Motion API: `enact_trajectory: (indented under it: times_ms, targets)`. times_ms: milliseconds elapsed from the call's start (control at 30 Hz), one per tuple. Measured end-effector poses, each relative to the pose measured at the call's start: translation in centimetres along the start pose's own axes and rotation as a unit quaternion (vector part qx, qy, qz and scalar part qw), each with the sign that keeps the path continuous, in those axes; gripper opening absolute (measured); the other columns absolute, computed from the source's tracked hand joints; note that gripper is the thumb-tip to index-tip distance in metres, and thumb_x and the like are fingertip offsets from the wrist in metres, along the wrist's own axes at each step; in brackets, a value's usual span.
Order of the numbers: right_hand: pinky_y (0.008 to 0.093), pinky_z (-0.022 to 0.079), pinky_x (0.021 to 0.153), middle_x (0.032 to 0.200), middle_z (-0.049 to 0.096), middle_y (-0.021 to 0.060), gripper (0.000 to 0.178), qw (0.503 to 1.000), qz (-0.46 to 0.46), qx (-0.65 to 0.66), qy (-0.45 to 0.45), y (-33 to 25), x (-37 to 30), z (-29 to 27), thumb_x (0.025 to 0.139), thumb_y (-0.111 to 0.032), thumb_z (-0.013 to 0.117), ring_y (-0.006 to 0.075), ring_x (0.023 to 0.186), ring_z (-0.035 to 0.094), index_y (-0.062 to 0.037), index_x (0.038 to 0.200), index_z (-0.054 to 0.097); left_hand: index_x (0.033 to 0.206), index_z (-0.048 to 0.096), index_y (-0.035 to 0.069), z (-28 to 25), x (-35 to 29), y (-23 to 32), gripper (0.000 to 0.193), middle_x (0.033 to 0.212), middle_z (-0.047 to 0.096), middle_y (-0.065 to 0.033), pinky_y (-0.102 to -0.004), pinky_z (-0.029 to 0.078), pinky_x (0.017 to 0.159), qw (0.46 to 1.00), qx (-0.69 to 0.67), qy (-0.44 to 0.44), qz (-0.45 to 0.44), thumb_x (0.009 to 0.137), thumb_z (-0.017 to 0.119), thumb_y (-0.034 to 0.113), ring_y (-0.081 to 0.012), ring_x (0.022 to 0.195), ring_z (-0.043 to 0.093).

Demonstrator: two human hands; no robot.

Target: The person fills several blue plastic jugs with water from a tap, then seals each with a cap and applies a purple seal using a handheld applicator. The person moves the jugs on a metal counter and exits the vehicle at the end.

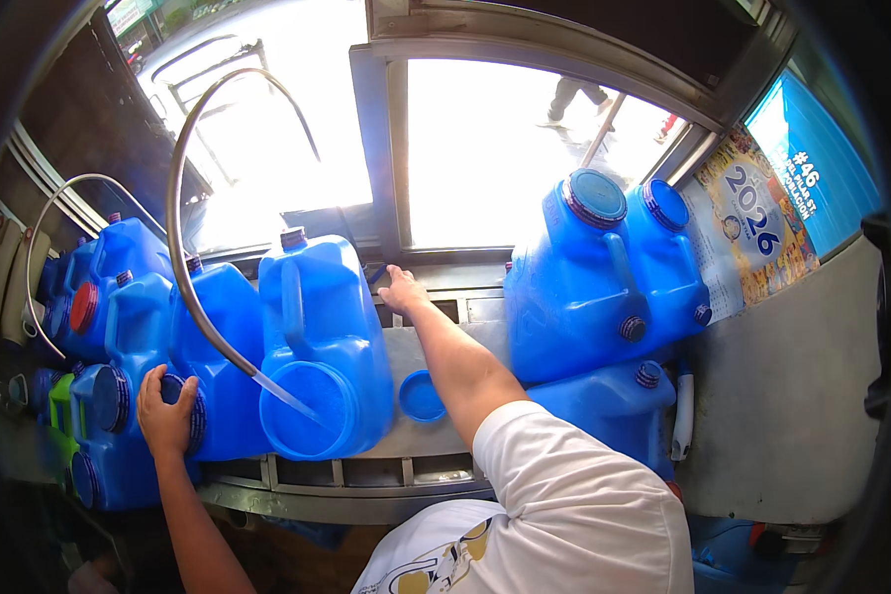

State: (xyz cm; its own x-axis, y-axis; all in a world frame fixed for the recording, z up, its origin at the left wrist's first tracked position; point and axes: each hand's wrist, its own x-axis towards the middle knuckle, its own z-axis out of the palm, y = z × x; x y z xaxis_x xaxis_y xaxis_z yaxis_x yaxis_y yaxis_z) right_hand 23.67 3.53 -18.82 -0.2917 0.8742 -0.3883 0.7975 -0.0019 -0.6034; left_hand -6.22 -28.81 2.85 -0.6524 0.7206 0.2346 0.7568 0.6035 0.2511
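A blue water jug [351,327] stands in front of me with its wide round mouth uncovered. A curved hose [181,233] runs down into that mouth, its pale end inside. My right hand [403,292] reaches past the jug to the back of the counter, fingers closed at a small blue handle [375,273] that they partly hide. Over on the left, my left hand [166,411] curls its thumb and fingers about the dark blue cap [197,421] of a neighbouring blue jug [230,337]. A loose blue cap [422,396] lies flat on the metal counter [406,346], below my right forearm.
Several capped blue jugs [134,247] crowd the left side, one with a red cap [84,307]. On the right, two jugs [574,277] sit above another blue jug [604,401]. A thinner hose [79,181] arches at far left. Bright windows [465,148] line the back.
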Motion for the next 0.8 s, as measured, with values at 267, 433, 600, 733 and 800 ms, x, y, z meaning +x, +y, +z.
enact_trajectory:
  times_ms: [267, 433, 600, 733, 800]
  targets:
    - [0.0437, 0.035, 0.116, 0.159, 0.03, 0.0134, 0.081, 0.999, 0.013, 0.038, 0.002, -1.5, 2.5, 0.7, 0.089, -0.036, 0.064, 0.0324, 0.142, 0.039, -0.0167, 0.157, 0.023, 0.126, 0.062, 0.005, -0.3, -0.1, 0.0, 0.063, 0.137, 0.057, -0.0155, -0.0431, 0.036, 0.111, 1.0, -0.011, 0.003, 0.006, 0.08, 0.075, 0.046, -0.0328, 0.13, 0.049]
    - [0.0436, 0.035, 0.116, 0.16, 0.029, 0.0122, 0.081, 0.999, -0.001, 0.049, 0.016, -1.0, 3.8, 1.9, 0.088, -0.036, 0.064, 0.0327, 0.143, 0.038, -0.0168, 0.156, 0.025, 0.127, 0.061, 0.005, -0.4, -0.1, 0.4, 0.063, 0.136, 0.057, -0.0156, -0.0435, 0.036, 0.111, 1.0, -0.013, 0.002, 0.006, 0.08, 0.075, 0.045, -0.0329, 0.129, 0.05]
    - [0.0435, 0.035, 0.116, 0.16, 0.029, 0.0124, 0.081, 0.998, 0.025, 0.047, 0.02, -1.6, 3.6, 2.2, 0.087, -0.037, 0.064, 0.0334, 0.143, 0.038, -0.0167, 0.156, 0.027, 0.127, 0.061, 0.005, -0.3, -0.3, 0.2, 0.063, 0.136, 0.057, -0.0154, -0.0432, 0.036, 0.111, 1.0, -0.01, 0.0, 0.002, 0.08, 0.075, 0.045, -0.0326, 0.129, 0.05]
    - [0.0444, 0.036, 0.115, 0.158, 0.033, 0.0141, 0.082, 0.999, 0.024, 0.041, 0.005, -0.7, 4.5, 2.4, 0.084, -0.038, 0.065, 0.0329, 0.141, 0.041, -0.0155, 0.155, 0.029, 0.126, 0.062, 0.005, -0.2, 0.0, 0.3, 0.063, 0.136, 0.057, -0.0154, -0.0431, 0.035, 0.111, 1.0, -0.011, 0.0, 0.009, 0.08, 0.075, 0.046, -0.0323, 0.13, 0.049]
    - [0.0442, 0.036, 0.115, 0.157, 0.036, 0.0144, 0.084, 0.999, 0.028, 0.04, -0.004, -0.9, 4.5, 2.5, 0.083, -0.039, 0.065, 0.0319, 0.142, 0.04, -0.0145, 0.155, 0.029, 0.126, 0.062, 0.005, -0.3, 0.0, 0.4, 0.064, 0.135, 0.057, -0.0152, -0.0431, 0.035, 0.111, 1.0, -0.011, -0.001, 0.005, 0.079, 0.075, 0.046, -0.0322, 0.13, 0.049]
